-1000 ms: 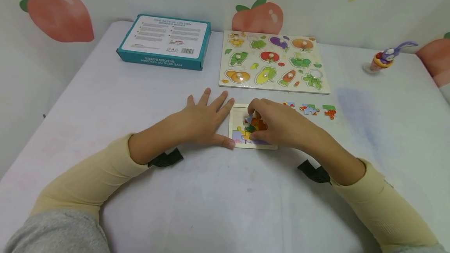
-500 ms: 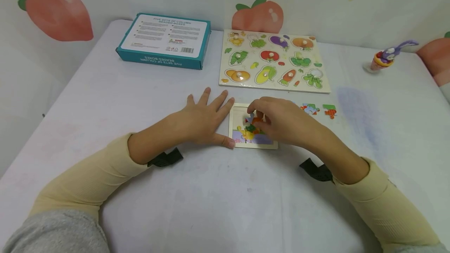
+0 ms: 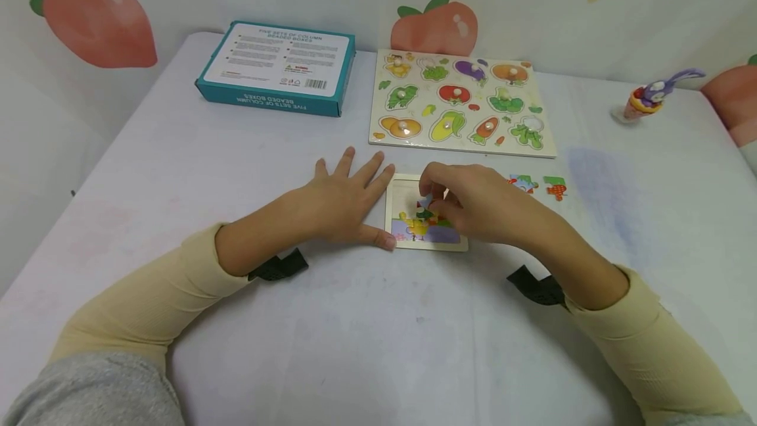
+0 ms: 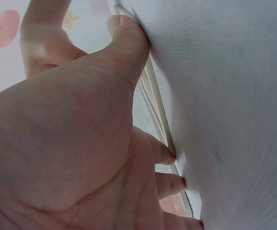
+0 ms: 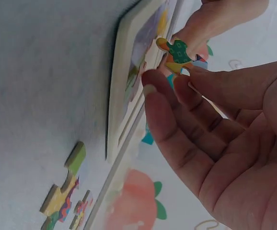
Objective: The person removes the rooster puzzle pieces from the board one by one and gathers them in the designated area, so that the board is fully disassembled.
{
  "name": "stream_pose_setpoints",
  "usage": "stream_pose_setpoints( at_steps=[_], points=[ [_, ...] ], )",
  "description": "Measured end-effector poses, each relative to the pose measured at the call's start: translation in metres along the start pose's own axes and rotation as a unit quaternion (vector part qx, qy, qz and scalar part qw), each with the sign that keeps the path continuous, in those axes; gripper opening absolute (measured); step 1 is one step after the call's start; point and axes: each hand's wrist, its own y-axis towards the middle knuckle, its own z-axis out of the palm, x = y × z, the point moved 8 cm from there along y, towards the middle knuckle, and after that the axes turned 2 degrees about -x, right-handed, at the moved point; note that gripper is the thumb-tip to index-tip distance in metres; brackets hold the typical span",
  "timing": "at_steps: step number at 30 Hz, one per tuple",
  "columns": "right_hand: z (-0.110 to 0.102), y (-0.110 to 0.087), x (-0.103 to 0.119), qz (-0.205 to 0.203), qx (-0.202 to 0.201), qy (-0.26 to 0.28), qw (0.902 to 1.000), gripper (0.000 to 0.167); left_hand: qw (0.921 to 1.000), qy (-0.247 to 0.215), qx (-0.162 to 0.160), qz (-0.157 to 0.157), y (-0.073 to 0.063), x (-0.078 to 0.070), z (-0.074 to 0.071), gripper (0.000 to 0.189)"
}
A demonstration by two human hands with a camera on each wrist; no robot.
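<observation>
My left hand [image 3: 340, 208] lies with fingers spread on the table, its thumb and index fingertip at the left edge of a small wooden puzzle tray [image 3: 430, 248]. In the left wrist view the thumb [image 4: 129, 45] rests against the tray's side. Over the tray, my right hand [image 3: 481, 206] pinches a jigsaw piece [image 5: 179, 51] between thumb and fingertips. This piece is tilted and shows green, orange and a bit of blue. Fitted pieces [image 3: 411, 232] in yellow and lilac fill the tray's lower part. The right hand hides the tray's right side.
Loose jigsaw pieces lie right of the tray, one blue [image 3: 524, 183] and one green and red [image 3: 555, 188]. Behind stands a vegetable peg puzzle board [image 3: 432, 100]. A teal box [image 3: 275, 68] is at back left, a small purple figurine [image 3: 644, 97] at back right.
My right hand has shifted slightly right, turning the pinched piece and uncovering more of the tray's lower row. The left hand has stayed still.
</observation>
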Motion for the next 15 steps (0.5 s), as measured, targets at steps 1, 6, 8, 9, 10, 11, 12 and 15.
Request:
stream_pose_setpoints(
  at_steps=[1, 6, 8, 9, 10, 11, 12, 15],
  points=[
    [-0.001, 0.0, 0.0, -0.001, -0.003, 0.001, 1.0, 0.015, 1.0, 0.0, 0.001, -0.001, 0.0, 0.0, 0.0, 0.121],
    [-0.006, 0.0, 0.0, -0.01, -0.014, -0.002, 0.9998, 0.016, 1.0, 0.002, 0.002, -0.004, 0.0, 0.001, 0.0, 0.121],
    [-0.009, -0.002, -0.001, -0.014, -0.02, -0.004, 0.9997, 0.017, 1.0, -0.001, 0.002, -0.001, 0.001, 0.0, 0.001, 0.121],
    [-0.01, -0.003, 0.0, -0.017, -0.023, -0.005, 0.9996, 0.017, 1.0, -0.002, 0.003, 0.0, 0.001, -0.001, 0.0, 0.121],
    [-0.011, -0.004, -0.001, -0.018, -0.025, -0.003, 0.9995, 0.018, 1.0, -0.004, 0.004, 0.0, 0.001, -0.001, 0.001, 0.121],
    [-0.012, -0.005, -0.001, -0.017, -0.027, -0.002, 0.9995, 0.019, 1.0, -0.006, 0.005, 0.001, 0.002, -0.002, 0.001, 0.121],
    [-0.013, -0.006, -0.001, -0.013, -0.029, 0.0, 0.9995, 0.019, 1.0, -0.007, 0.006, 0.001, 0.002, -0.002, 0.001, 0.121],
    [-0.015, -0.009, -0.004, 0.003, -0.033, 0.011, 0.9994, 0.021, 0.9999, -0.003, 0.01, -0.005, 0.001, -0.001, 0.001, 0.12]
  ],
)
